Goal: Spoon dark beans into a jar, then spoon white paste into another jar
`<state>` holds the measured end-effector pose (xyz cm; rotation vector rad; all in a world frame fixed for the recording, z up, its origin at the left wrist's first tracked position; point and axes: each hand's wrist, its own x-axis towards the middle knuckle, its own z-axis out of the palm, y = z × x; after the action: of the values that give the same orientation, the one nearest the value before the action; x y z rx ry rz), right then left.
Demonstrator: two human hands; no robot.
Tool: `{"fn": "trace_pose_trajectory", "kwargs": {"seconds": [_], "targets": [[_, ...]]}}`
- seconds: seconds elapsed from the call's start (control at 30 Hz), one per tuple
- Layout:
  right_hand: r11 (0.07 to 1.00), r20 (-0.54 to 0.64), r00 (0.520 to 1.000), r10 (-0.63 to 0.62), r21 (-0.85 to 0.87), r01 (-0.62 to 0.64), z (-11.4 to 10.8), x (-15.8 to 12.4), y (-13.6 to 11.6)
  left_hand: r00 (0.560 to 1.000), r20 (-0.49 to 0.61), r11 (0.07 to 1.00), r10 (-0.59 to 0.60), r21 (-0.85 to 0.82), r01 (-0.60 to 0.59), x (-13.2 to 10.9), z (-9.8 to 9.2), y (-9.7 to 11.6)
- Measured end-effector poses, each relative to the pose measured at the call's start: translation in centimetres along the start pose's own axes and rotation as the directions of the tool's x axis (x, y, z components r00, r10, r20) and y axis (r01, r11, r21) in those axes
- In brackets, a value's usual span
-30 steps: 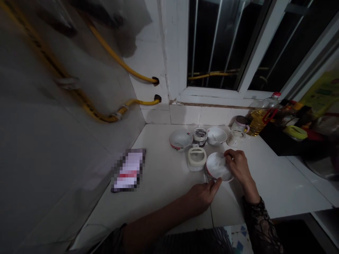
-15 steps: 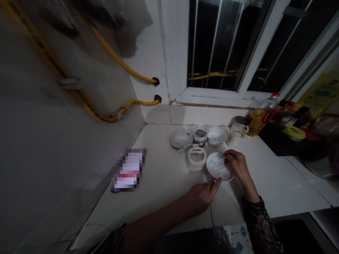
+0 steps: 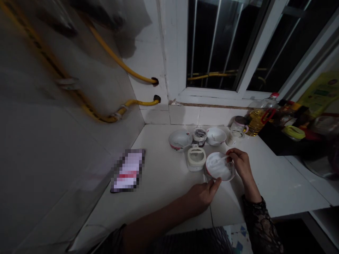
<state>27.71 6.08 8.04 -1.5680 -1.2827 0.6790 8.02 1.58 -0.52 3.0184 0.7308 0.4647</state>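
Observation:
A bowl (image 3: pixel 218 172) with white contents sits on the white counter. My left hand (image 3: pixel 205 194) grips its near rim between thumb and fingers. Over the bowl's right side, my right hand (image 3: pixel 239 163) pinches the handle of a white spoon (image 3: pixel 224 157), whose tip lies in the white contents. Just left of the bowl stands a square lidded jar (image 3: pixel 196 159). Behind are a bowl with a red pattern (image 3: pixel 180 140), a clear jar with dark contents (image 3: pixel 199 137) and a small white bowl (image 3: pixel 216 136).
A phone-like object (image 3: pixel 128 170), pixelated, lies at the left. At the back right stand a jar with a dark lid (image 3: pixel 239 124), an oil bottle (image 3: pixel 256 120) and a black box (image 3: pixel 275 139) with several bottles. Yellow pipes (image 3: pixel 106 115) run along the left wall.
My right hand has shifted slightly to the right and up with the spoon, and more of the spoon's handle shows. My left hand has stayed on the rim.

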Motion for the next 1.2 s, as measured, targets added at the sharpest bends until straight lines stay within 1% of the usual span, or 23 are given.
{"fn": "trace_pose_trajectory", "kwargs": {"seconds": [0.17,0.37,0.5,0.7,0.8,0.87,0.93,0.97,1.0,1.03,1.07,1.13,1.17,1.2], "targets": [[0.994,-0.009,0.999,0.031,0.109,-0.03,-0.2,0.3,0.1,0.999,0.044,1.0,0.0,-0.008,0.001,0.1,-0.3,0.0],[0.988,-0.015,1.0,0.022,0.155,-0.019,-0.3,0.5,0.5,1.0,0.006,1.0,0.003,0.006,-0.003,-0.1,0.0,0.0],[0.977,-0.019,0.999,0.032,0.212,-0.027,-0.4,0.5,0.3,1.0,0.025,1.0,0.005,-0.001,-0.005,0.0,-0.3,0.0],[0.947,-0.01,1.0,0.026,0.321,-0.022,0.7,0.1,-0.7,0.997,0.072,1.0,-0.016,-0.019,0.017,0.3,-1.1,0.3],[0.942,0.011,1.0,-0.026,0.334,0.021,1.6,-0.2,-1.1,0.997,0.077,0.999,-0.016,-0.028,0.018,0.4,-1.2,0.3],[0.944,0.008,0.995,-0.099,0.318,0.092,2.3,-0.5,-1.3,0.996,0.083,1.0,-0.009,-0.025,0.011,0.4,-1.1,0.3],[0.948,-0.01,0.98,-0.2,0.252,0.196,2.8,-0.7,-1.3,0.997,0.076,1.0,-0.009,-0.011,0.01,0.4,-0.9,0.2],[0.945,-0.02,0.964,-0.266,0.194,0.265,2.9,-0.9,-1.3,0.998,0.063,1.0,-0.011,-0.001,0.012,0.4,-0.7,0.2],[0.928,-0.028,0.936,-0.35,0.123,0.35,3.0,-1.1,-1.3,0.999,0.044,1.0,-0.016,0.01,0.015,0.3,-0.5,0.2],[0.891,-0.023,0.892,-0.451,0.045,0.452,3.1,-1.2,-1.2,1.0,0.024,1.0,-0.021,0.019,0.02,0.3,-0.4,0.3],[0.829,0.002,0.83,-0.558,-0.032,0.558,3.2,-1.4,-1.2,1.0,0.005,0.999,-0.025,0.026,0.024,0.3,-0.4,0.3],[0.654,0.13,0.67,-0.731,-0.147,0.742,3.2,-1.6,-1.3,0.999,-0.018,0.999,-0.032,0.031,0.033,0.3,-0.4,0.4],[0.564,0.212,0.592,-0.778,-0.18,0.806,3.3,-1.7,-1.4,0.999,-0.016,0.999,-0.037,0.024,0.037,0.3,-0.4,0.4],[0.49,0.288,0.529,-0.798,-0.199,0.848,3.3,-1.8,-1.5,0.999,-0.009,0.999,-0.037,0.015,0.037,0.3,-0.5,0.4]]}}
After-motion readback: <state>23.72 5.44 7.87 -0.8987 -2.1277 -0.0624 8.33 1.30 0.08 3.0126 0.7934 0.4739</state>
